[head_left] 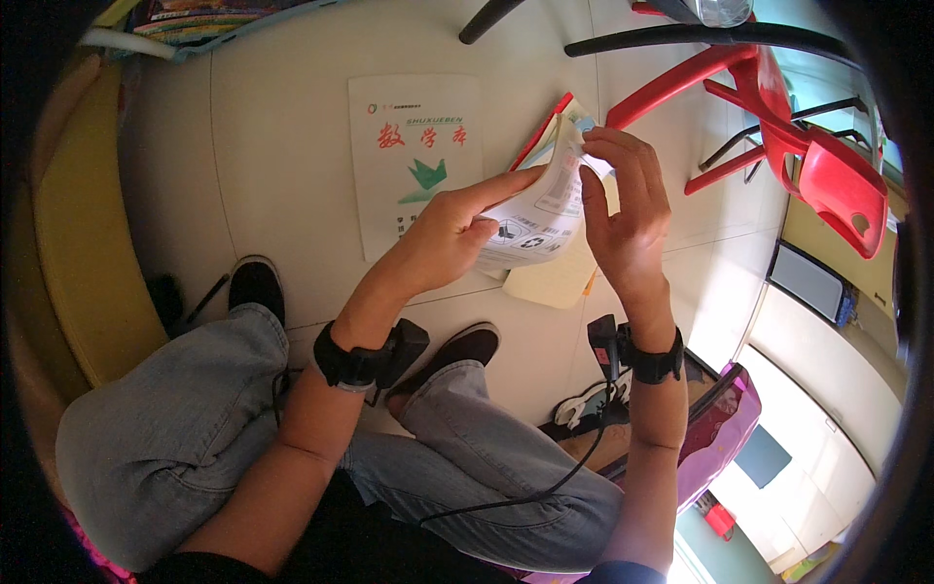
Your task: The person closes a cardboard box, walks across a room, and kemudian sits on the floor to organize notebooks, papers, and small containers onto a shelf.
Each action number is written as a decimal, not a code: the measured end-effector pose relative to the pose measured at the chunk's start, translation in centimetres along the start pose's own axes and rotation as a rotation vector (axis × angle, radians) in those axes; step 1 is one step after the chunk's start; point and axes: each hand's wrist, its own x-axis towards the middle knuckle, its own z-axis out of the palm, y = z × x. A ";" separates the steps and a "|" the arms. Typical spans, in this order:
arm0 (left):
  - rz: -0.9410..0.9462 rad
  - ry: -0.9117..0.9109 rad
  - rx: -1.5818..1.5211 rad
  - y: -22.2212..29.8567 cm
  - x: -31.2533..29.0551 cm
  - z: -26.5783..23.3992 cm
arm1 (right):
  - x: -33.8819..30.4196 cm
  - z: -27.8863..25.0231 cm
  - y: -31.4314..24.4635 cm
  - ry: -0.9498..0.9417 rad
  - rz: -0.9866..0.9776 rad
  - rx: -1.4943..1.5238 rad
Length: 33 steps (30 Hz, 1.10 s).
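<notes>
Between my two hands is a thin white sheet (530, 238) printed with barcodes and small symbols, bent into a curve; whether it is a loose sheet or a booklet cover I cannot tell. My left hand (449, 226) is closed on its left edge, with the thumb on the near face and a finger stretched along the top. At its upper right edge, my right hand (628, 190) pinches it between thumb and fingers. Behind and below it show a cream-coloured paper or booklet (550, 282) and a red-edged book (541, 131), partly hidden. A white exercise book (413, 165) with a green paper-bird picture lies flat, left of the sheet.
A red plastic chair (778, 122) and dark chair legs (700, 37) stand at the upper right. On the left runs a yellow furniture side (88, 224). A purple bag (718, 428) lies by my right forearm. A black cable (545, 494) crosses my lap from the right wrist device.
</notes>
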 end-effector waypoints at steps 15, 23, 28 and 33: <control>-0.270 0.038 0.128 -2.8 -1.0 -4.8 | -0.7 -8.1 -3.8 0.229 0.087 0.232; -0.003 0.052 1.006 -1.8 0.1 -3.4 | -0.6 -12.3 -2.2 0.378 0.003 -0.188; 0.394 0.180 0.836 -2.7 0.3 -2.2 | -3.3 -16.5 2.1 0.556 -0.097 -0.524; -0.212 0.313 0.348 -1.4 -1.0 -5.3 | -6.4 -23.6 9.4 0.903 0.446 -0.764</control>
